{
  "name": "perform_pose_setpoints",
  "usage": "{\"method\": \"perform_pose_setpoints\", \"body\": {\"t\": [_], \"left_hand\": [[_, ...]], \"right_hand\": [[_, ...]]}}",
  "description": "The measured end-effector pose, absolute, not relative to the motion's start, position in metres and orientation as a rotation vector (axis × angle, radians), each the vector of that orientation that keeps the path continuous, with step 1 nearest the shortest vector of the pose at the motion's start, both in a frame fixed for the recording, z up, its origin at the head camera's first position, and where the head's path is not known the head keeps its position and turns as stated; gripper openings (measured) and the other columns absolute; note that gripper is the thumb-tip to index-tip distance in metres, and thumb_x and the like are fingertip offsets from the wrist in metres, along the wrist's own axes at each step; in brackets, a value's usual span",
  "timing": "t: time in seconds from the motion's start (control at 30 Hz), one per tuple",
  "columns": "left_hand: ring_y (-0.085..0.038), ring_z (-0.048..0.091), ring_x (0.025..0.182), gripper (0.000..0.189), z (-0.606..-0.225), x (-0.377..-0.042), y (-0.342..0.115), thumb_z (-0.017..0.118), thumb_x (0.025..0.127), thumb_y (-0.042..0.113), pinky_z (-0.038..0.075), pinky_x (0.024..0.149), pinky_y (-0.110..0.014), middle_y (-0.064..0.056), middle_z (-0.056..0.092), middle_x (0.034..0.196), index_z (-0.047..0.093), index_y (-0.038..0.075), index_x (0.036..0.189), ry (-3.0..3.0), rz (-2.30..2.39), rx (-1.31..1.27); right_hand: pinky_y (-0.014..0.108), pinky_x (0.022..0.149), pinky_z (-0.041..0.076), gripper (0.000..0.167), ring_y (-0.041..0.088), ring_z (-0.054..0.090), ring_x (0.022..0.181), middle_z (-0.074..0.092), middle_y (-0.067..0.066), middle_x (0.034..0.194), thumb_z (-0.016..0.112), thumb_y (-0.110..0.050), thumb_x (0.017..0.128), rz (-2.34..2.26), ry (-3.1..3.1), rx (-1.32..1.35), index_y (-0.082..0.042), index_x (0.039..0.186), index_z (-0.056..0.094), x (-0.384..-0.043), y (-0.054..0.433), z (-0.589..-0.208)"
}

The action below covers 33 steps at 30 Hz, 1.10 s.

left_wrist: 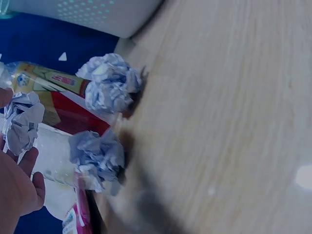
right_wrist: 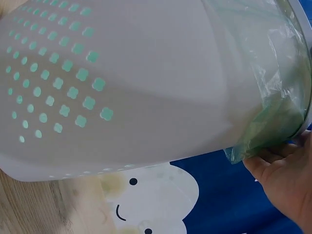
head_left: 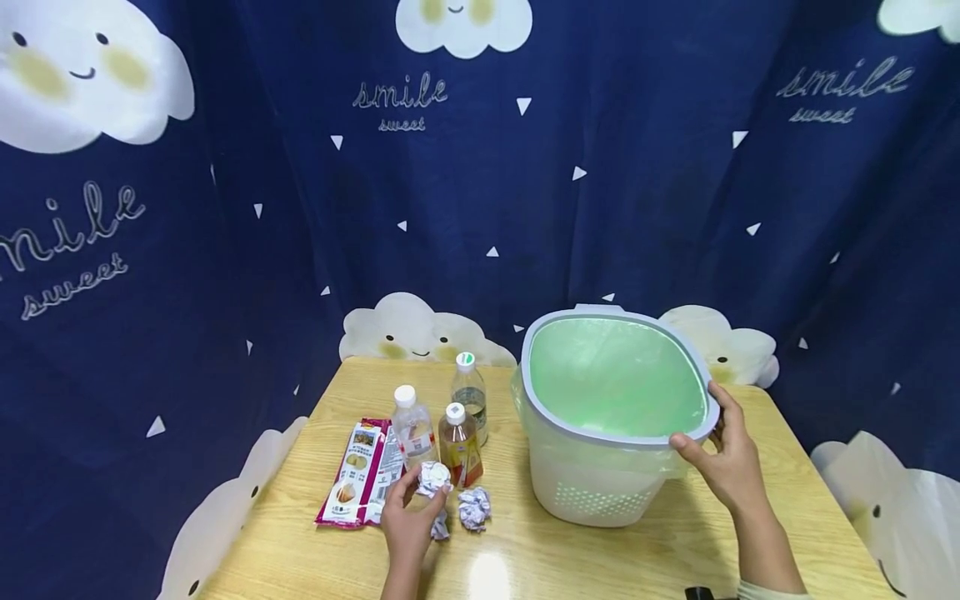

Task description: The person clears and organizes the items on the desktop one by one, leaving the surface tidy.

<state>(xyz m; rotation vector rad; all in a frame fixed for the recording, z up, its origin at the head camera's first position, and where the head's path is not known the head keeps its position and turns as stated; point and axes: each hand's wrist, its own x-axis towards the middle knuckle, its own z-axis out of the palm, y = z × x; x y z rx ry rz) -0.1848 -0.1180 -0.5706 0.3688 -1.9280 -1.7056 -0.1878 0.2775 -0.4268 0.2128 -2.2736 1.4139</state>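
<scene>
Between the thumb and fingers of my left hand (head_left: 406, 523) is a crumpled paper ball (head_left: 434, 477), raised over the table in the left wrist view. Two more paper balls lie on the table, one to the right (head_left: 474, 509) and one partly hidden behind the hand (head_left: 440, 527). My right hand (head_left: 725, 460) grips the right rim of a white trash bin (head_left: 588, 496), thumb at the front of the rim. A pale green bag (head_left: 615, 379) lines the bin and hangs over its outside; its folds bunch beside my right fingers in the right wrist view.
Left of the bin stand a clear bottle with a white cap (head_left: 414, 432), another clear bottle (head_left: 470, 395) behind, and a bottle of amber drink (head_left: 460, 450). A snack packet (head_left: 351, 479) lies at the left of the wooden table (head_left: 570, 567). A dark blue curtain (head_left: 450, 183) hangs behind.
</scene>
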Motion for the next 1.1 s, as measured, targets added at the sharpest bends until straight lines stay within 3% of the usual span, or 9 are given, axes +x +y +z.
{"method": "perform_pose_setpoints", "body": {"t": [0.17, 0.3, 0.4, 0.53, 0.67, 0.87, 1.1], "left_hand": [[-0.033, 0.059, 0.099, 0.053, -0.552, -0.181, -0.115, 0.084, 0.063, 0.0, 0.043, 0.09, -0.041, -0.016, 0.058, 0.107, 0.063, -0.001, 0.111, -1.907, -1.79, 0.339], [-0.035, 0.058, 0.098, 0.053, -0.535, -0.176, -0.112, 0.082, 0.064, -0.002, 0.045, 0.086, -0.046, -0.018, 0.057, 0.106, 0.061, -0.005, 0.112, -1.909, -1.821, 0.324], [-0.028, 0.059, 0.094, 0.055, -0.54, -0.18, -0.114, 0.082, 0.064, -0.001, 0.048, 0.081, -0.04, -0.019, 0.056, 0.106, 0.059, -0.008, 0.113, -1.915, -1.815, 0.303], [-0.018, 0.059, 0.09, 0.056, -0.552, -0.186, -0.116, 0.083, 0.062, -0.001, 0.049, 0.078, -0.028, -0.017, 0.055, 0.107, 0.06, -0.007, 0.113, -1.898, -1.832, 0.308], [-0.016, 0.058, 0.089, 0.053, -0.553, -0.187, -0.116, 0.084, 0.061, -0.001, 0.049, 0.077, -0.024, -0.016, 0.057, 0.108, 0.063, -0.006, 0.109, -1.869, -1.815, 0.273], [-0.016, 0.059, 0.089, 0.05, -0.547, -0.184, -0.118, 0.082, 0.063, -0.005, 0.048, 0.077, -0.02, -0.017, 0.06, 0.107, 0.063, -0.006, 0.109, -1.807, -1.845, 0.232], [-0.015, 0.061, 0.087, 0.051, -0.534, -0.181, -0.116, 0.08, 0.066, -0.004, 0.049, 0.078, -0.024, -0.02, 0.06, 0.107, 0.06, -0.006, 0.113, -1.781, -1.89, 0.225]], "right_hand": [[0.009, 0.09, 0.03, 0.086, 0.008, 0.035, 0.119, 0.029, 0.02, 0.143, 0.07, -0.01, 0.079, 1.394, -2.284, 0.196, -0.013, 0.148, 0.019, -0.189, 0.278, -0.426], [0.033, 0.104, 0.021, 0.086, 0.022, 0.025, 0.131, 0.026, 0.019, 0.146, 0.071, -0.013, 0.077, 1.382, -2.289, 0.158, -0.016, 0.148, 0.021, -0.189, 0.279, -0.426], [0.046, 0.106, 0.011, 0.086, 0.024, 0.018, 0.135, 0.023, 0.019, 0.147, 0.071, -0.014, 0.077, 1.384, -2.28, 0.149, -0.017, 0.148, 0.022, -0.19, 0.281, -0.426], [0.027, 0.104, 0.02, 0.085, 0.01, 0.028, 0.128, 0.03, 0.022, 0.143, 0.07, -0.012, 0.078, 1.391, -2.269, 0.149, -0.016, 0.148, 0.022, -0.19, 0.28, -0.428], [0.008, 0.091, 0.028, 0.084, 0.002, 0.039, 0.113, 0.035, 0.024, 0.138, 0.069, -0.007, 0.078, 1.445, -2.222, 0.165, -0.012, 0.148, 0.021, -0.192, 0.277, -0.431], [0.009, 0.092, 0.029, 0.083, 0.002, 0.04, 0.111, 0.031, 0.025, 0.138, 0.067, -0.002, 0.079, 1.514, -2.167, 0.184, -0.009, 0.147, 0.02, -0.192, 0.275, -0.435], [0.01, 0.092, 0.031, 0.082, 0.004, 0.042, 0.107, 0.034, 0.018, 0.135, 0.066, -0.001, 0.079, 1.54, -2.143, 0.185, -0.01, 0.147, 0.022, -0.191, 0.272, -0.437]]}}
